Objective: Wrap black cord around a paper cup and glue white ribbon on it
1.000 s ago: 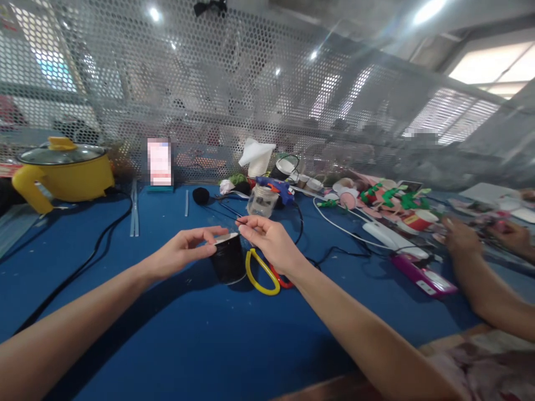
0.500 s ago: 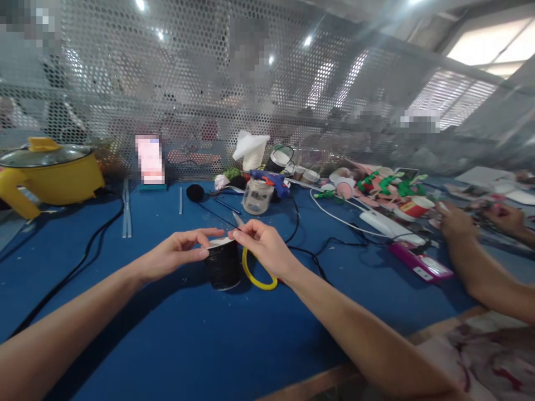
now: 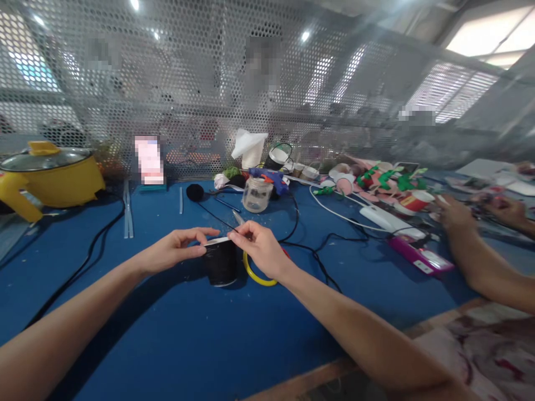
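Note:
A paper cup (image 3: 220, 266) wrapped in black yarn stands on the blue table, its white rim showing at the top. My left hand (image 3: 184, 248) grips the rim on the left, thumb outside and fingers over the opening. At the right side of the rim, my right hand (image 3: 262, 248) pinches the black yarn (image 3: 217, 218) against the cup. That strand runs back to a small black yarn ball (image 3: 194, 192). Scissors with yellow handles (image 3: 259, 280) lie behind and right of the cup, partly hidden by my right hand.
Behind stand a clear jar (image 3: 256, 196), a blue glue gun (image 3: 271, 179) and a phone (image 3: 149, 160). A yellow electric pot (image 3: 52, 178) is far left. Cables and a purple power strip (image 3: 420, 256) lie right, near another person's hand (image 3: 457, 214). Glue sticks (image 3: 127, 214) lie left.
The cup has shifted slightly and tilts a little differently between my hands. Both hands keep their hold at the rim, and the view has moved slightly.

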### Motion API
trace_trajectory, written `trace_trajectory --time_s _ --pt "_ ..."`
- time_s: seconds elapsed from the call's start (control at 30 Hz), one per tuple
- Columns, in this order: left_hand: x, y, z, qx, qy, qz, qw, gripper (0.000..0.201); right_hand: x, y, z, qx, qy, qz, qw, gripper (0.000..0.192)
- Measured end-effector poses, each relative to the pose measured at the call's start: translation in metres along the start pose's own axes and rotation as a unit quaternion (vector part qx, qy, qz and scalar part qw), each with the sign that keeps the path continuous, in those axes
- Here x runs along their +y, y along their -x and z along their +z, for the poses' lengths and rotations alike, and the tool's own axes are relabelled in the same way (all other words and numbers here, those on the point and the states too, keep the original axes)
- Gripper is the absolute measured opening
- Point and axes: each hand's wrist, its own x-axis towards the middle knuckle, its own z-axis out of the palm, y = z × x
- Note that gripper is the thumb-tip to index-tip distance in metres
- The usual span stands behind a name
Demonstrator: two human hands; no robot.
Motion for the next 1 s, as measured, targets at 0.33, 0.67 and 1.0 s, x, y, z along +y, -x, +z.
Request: trace_trajectory --time_s 0.33,0.67,1.0 --pt "0.019 0.001 0.028 0.093 -0.155 0.042 0.983 0.017 -0.011 0.008 0.010 0.017 0.040 -0.030 0.999 0.014" --pt "0.016 0.002 0.041 0.157 -0.079 0.056 0.983 0.012 -0.017 0.014 0.012 0.041 0.099 -0.103 0.989 0.012" --pt "0.013 0.001 0.041 0.166 -0.073 0.055 0.982 0.009 -0.016 0.015 0.011 0.048 0.118 -0.130 0.983 0.011"
